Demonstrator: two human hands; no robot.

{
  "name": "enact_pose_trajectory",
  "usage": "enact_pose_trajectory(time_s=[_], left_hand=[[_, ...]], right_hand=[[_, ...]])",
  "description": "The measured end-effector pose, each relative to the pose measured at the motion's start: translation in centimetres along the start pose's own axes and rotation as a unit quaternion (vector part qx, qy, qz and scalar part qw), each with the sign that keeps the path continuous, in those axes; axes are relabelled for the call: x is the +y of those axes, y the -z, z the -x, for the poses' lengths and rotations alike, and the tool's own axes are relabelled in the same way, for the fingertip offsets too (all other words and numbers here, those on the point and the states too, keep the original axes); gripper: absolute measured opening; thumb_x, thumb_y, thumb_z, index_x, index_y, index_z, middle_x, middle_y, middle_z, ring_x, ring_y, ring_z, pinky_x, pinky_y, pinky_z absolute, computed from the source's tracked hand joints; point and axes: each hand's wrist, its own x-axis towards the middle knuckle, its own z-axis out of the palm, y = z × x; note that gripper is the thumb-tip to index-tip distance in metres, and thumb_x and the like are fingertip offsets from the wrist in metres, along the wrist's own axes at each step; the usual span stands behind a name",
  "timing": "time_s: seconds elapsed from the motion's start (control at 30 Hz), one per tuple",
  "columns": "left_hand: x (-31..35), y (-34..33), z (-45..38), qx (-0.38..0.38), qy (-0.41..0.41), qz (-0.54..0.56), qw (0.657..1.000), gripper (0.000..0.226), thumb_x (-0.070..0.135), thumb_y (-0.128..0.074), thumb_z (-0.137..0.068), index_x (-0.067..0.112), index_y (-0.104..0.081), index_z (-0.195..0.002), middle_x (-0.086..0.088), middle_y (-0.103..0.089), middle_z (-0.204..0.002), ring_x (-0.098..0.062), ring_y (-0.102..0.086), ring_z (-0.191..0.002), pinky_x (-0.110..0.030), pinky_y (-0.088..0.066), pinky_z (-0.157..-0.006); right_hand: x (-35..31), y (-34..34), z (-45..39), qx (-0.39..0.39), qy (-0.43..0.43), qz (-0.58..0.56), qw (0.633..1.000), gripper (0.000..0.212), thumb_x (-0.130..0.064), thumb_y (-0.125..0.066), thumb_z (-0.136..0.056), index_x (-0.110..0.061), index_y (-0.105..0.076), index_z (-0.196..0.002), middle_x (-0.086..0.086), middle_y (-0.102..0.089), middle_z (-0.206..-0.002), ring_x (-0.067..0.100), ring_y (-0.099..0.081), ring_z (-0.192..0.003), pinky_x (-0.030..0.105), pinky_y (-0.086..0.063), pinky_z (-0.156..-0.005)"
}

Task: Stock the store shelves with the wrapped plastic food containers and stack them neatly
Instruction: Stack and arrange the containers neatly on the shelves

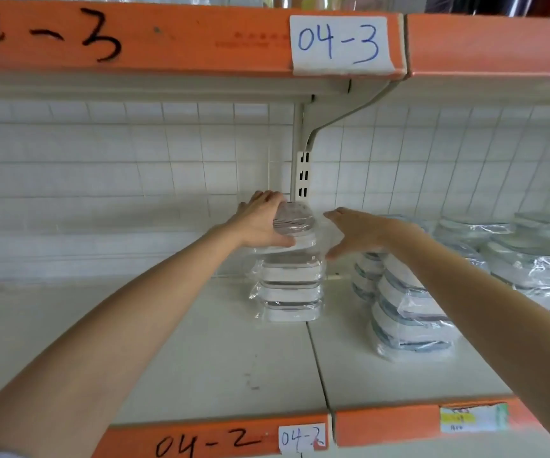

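White shelf holds a pile of wrapped boxes near the back wall. Left hand grips the top box. Right hand sits just beside it, fingers spread, holding nothing.

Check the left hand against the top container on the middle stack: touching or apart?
Touching. The head view shows the left hand curled over the top container, thumb on its near edge and fingers over its far side.
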Motion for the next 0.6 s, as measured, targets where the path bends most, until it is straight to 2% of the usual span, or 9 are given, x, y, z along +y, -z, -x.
enact_pose_trajectory(time_s=[0.17, 0.3, 0.4, 0.5, 0.6], left_hand=[[1.3, -2.6, -1.3, -0.068, -0.036, 0.025, 0.997, 0.075, 0.047, -0.072, -0.076, 0.016, -0.041, -0.137, -0.001, -0.043, -0.138, -0.020, -0.034, -0.129, -0.042, -0.033, -0.106], [0.5, -2.2, -1.3, -0.078, -0.046, 0.057, 0.994, 0.076, 0.048, -0.073, -0.077, 0.018, -0.042, -0.139, 0.000, -0.044, -0.138, -0.017, -0.036, -0.128, -0.024, -0.030, -0.101], [0.0, -1.4, -0.8, -0.060, -0.046, 0.054, 0.996, 0.074, 0.046, -0.077, -0.073, 0.018, -0.047, -0.134, 0.000, -0.047, -0.133, -0.015, -0.039, -0.124, -0.020, -0.030, -0.094], [-0.5, -1.3, 0.0, -0.040, -0.040, 0.063, 0.996, 0.074, 0.048, -0.080, -0.069, 0.017, -0.050, -0.129, 0.002, -0.049, -0.125, -0.012, -0.041, -0.117, -0.021, -0.033, -0.091], [-1.0, -1.6, 0.8, -0.046, -0.029, 0.082, 0.995, 0.085, 0.052, -0.080, -0.065, 0.019, -0.045, -0.135, 0.002, -0.043, -0.131, -0.014, -0.036, -0.124, -0.029, -0.034, -0.104]], right_hand=[[0.5, -0.2, 0.9, 0.013, -0.003, 0.013, 1.000, 0.086, -0.037, -0.060, -0.089, -0.009, -0.008, -0.150, 0.008, -0.017, -0.156, 0.023, -0.021, -0.141, 0.035, -0.022, -0.114], [0.2, -0.7, 0.9, 0.018, 0.016, 0.004, 1.000, 0.081, -0.033, -0.060, -0.090, -0.012, -0.010, -0.151, 0.007, -0.019, -0.154, 0.023, -0.024, -0.140, 0.035, -0.025, -0.112], [-0.4, -0.5, 0.4, 0.027, 0.035, -0.008, 0.999, 0.080, -0.034, -0.061, -0.089, -0.015, -0.013, -0.151, 0.005, -0.022, -0.153, 0.023, -0.027, -0.139, 0.036, -0.029, -0.111], [-1.3, -0.5, -0.5, 0.023, 0.050, -0.023, 0.998, 0.076, -0.035, -0.064, -0.087, -0.017, -0.022, -0.148, 0.005, -0.029, -0.147, 0.024, -0.034, -0.133, 0.035, -0.032, -0.106], [-2.0, -1.0, -1.4, 0.017, 0.057, -0.016, 0.998, 0.059, -0.033, -0.066, -0.085, -0.013, -0.040, -0.134, 0.008, -0.042, -0.128, 0.027, -0.047, -0.116, 0.034, -0.040, -0.096]])
